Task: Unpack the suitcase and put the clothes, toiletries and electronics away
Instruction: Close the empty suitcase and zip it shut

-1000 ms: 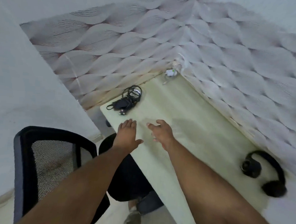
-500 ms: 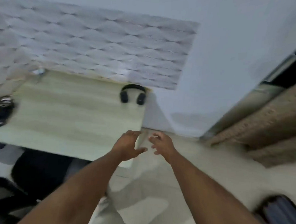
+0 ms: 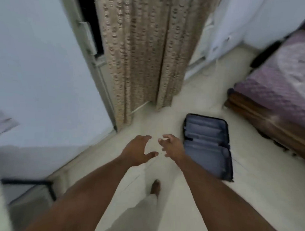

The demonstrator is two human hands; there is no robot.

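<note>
An open suitcase lies flat on the pale floor, right of centre, its grey-blue lining showing and its dark rim around it. I cannot make out anything inside it. My left hand and my right hand are held out in front of me above the floor, side by side, fingers relaxed and holding nothing. My right hand hangs just left of the suitcase's near half, not touching it.
A beige patterned curtain hangs ahead beside a door frame. A bed with a purple quilt stands at the right on a dark wooden base. My bare foot is on the floor below my hands. A dark metal frame sits low left.
My view has swung right, away from the desk with the headphones and cables, to the floor with the suitcase. Both hands stay empty in front of me.
</note>
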